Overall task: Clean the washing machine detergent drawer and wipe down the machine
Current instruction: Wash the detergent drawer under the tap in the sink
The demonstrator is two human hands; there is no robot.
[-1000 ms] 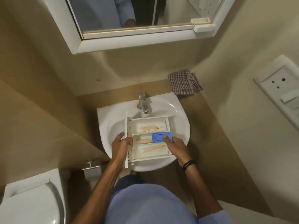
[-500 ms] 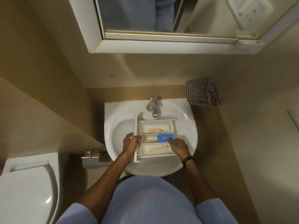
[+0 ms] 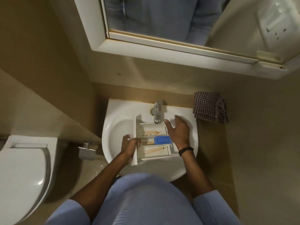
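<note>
A white detergent drawer (image 3: 151, 130) with brownish stains in its compartments lies in the white sink (image 3: 113, 135), its far end under the chrome tap (image 3: 157, 112). A blue insert (image 3: 162, 139) sits in its middle compartment. My left hand (image 3: 130, 146) grips the drawer's front panel on the left side. My right hand (image 3: 177, 129) hovers over the drawer's right side with fingers spread, just right of the tap spout, holding nothing.
A folded checked cloth (image 3: 210, 108) lies on the ledge right of the sink. A white toilet (image 3: 21, 176) stands at the left, with a metal fitting (image 3: 86, 151) on the wall between. A mirrored cabinet (image 3: 178, 30) hangs above the sink.
My right hand has left the drawer's blue insert and risen toward the tap, fingers spread. My left hand keeps its hold on the drawer. The camera has moved closer.
</note>
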